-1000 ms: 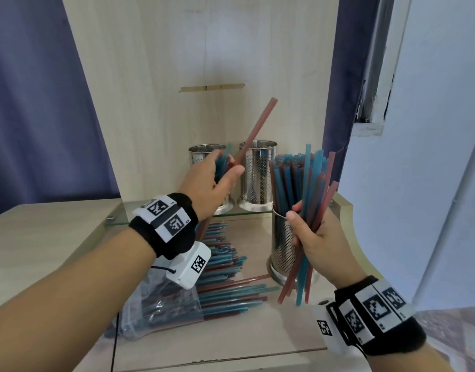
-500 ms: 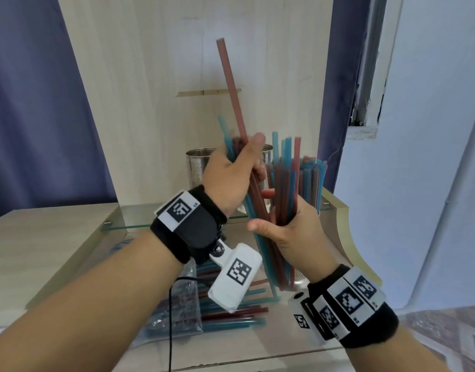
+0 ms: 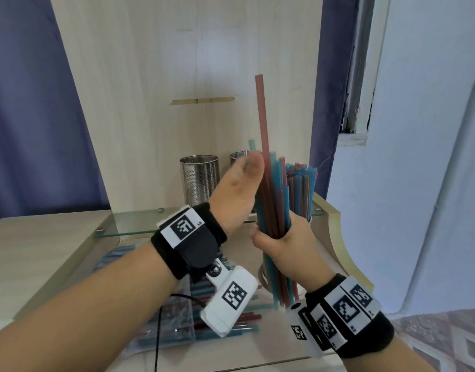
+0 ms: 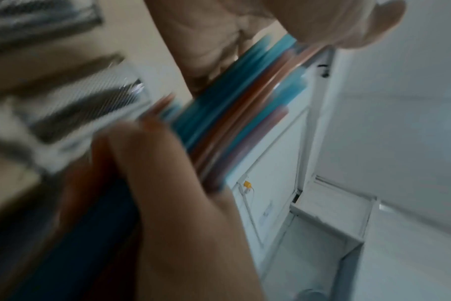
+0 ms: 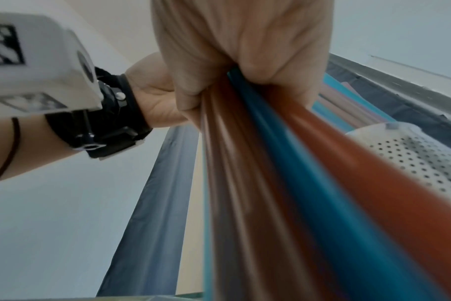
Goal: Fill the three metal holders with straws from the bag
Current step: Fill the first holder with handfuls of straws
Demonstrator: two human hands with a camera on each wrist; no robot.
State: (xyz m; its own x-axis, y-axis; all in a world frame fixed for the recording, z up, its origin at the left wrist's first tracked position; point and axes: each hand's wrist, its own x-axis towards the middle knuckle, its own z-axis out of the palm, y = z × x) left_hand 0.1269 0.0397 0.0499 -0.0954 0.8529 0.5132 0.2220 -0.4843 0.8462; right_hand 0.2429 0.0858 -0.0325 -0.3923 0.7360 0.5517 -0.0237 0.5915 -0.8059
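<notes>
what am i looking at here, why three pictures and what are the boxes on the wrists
No robot here: a person is filling metal holders with straws. The white boxes are small cameras strapped to each wrist, and a third camera sits on the head, so you get three views of one moment.

In the head view, the right hand grips a bundle of red and blue straws, while the left hand lies against its side; one red straw sticks up above the rest. Behind them a holder is already packed, and another holder stands on a glass shelf. The bag with more straws lies on the surface below.

The right wrist view looks up along the gripped bundle; the left wrist view is blurred.
</notes>
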